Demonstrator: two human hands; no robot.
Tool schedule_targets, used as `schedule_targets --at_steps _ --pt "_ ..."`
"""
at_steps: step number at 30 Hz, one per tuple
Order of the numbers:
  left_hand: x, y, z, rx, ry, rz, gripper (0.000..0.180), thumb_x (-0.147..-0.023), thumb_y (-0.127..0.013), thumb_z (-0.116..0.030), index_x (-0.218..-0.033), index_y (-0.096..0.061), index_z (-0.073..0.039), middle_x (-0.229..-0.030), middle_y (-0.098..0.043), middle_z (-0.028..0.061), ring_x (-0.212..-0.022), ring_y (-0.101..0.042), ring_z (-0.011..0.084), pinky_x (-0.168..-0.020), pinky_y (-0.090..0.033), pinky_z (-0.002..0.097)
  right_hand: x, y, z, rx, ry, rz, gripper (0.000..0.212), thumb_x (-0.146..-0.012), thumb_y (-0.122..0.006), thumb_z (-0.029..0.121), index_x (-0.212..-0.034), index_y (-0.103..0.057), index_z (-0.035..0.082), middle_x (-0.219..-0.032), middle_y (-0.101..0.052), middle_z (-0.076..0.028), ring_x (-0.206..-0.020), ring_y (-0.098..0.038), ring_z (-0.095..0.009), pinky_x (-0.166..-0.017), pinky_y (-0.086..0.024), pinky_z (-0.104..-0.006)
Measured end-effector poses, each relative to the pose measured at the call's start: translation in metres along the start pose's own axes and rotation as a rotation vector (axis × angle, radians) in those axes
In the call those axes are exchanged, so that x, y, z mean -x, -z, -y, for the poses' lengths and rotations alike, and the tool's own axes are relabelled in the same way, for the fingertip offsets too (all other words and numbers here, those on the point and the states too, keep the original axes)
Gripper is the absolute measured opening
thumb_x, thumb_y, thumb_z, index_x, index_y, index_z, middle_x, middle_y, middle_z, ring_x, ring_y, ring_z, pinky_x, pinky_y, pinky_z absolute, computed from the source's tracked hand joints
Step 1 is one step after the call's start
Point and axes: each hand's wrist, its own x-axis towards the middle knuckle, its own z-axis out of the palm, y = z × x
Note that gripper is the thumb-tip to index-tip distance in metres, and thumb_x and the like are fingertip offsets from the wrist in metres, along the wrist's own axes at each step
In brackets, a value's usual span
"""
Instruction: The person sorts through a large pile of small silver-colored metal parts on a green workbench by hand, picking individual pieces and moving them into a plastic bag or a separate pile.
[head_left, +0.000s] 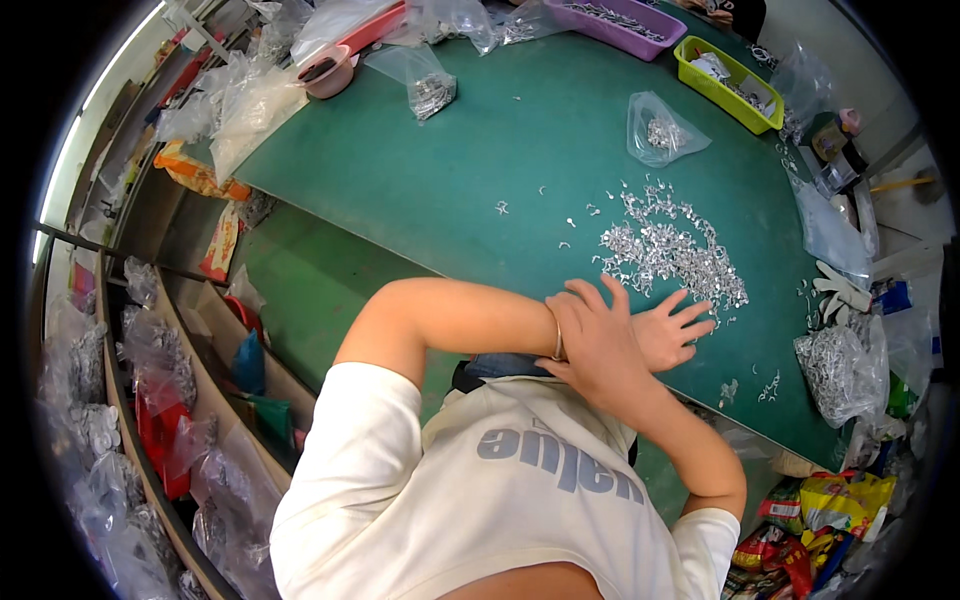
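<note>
My left hand reaches rightward over the table's near edge, palm down. Its fingers are spread, with the tips beside a heap of small silvery metal hooks; it holds nothing. Crossing over it, my right hand lies on my left wrist, thumb on the near side and fingers on the far side, closed around it. A thin bracelet circles that wrist, next to the right thumb and forefinger. Whether the right fingers touch the bracelet, I cannot tell.
On the green table, a bag of metal parts lies beyond the heap. Green and purple baskets stand at the far edge. A white glove and a filled bag lie right. Shelves with bags stand left.
</note>
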Motion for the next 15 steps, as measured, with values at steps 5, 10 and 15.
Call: schedule_targets --at_steps 5,10,15 --pt "0.012 -0.012 0.016 0.021 0.143 -0.058 0.032 -0.08 -0.06 -0.022 -0.108 -0.067 -0.01 -0.142 -0.044 0.0167 -0.138 -0.032 0.0402 -0.107 -0.03 0.0618 0.027 -0.007 0.0 0.366 0.043 -0.079 0.056 -0.072 -0.075 0.023 -0.122 -0.058 0.003 -0.122 -0.059 -0.01 -0.122 -0.05 -0.03 -0.105 -0.03 -0.0558" --pt "0.051 0.048 0.034 0.281 0.362 -0.001 0.038 -0.082 -0.058 -0.017 -0.119 -0.06 -0.006 -0.134 -0.049 0.0186 -0.125 -0.046 0.036 -0.101 -0.037 0.0543 0.041 -0.008 -0.02 0.057 0.012 -0.378 0.045 -0.076 -0.072 0.019 -0.117 -0.061 0.005 -0.124 -0.059 -0.009 -0.123 -0.05 -0.03 -0.1 -0.035 -0.0526" --pt "0.101 0.066 0.082 0.195 0.629 -0.054 0.039 -0.082 -0.062 -0.003 -0.12 -0.058 -0.003 -0.121 -0.055 0.0147 -0.109 -0.054 0.0322 -0.091 -0.043 0.038 0.035 -0.016 -0.068 -0.117 -0.43 -0.332 0.039 -0.083 -0.069 0.014 -0.12 -0.061 0.008 -0.132 -0.053 -0.011 -0.129 -0.043 -0.036 -0.102 -0.033 -0.0535"
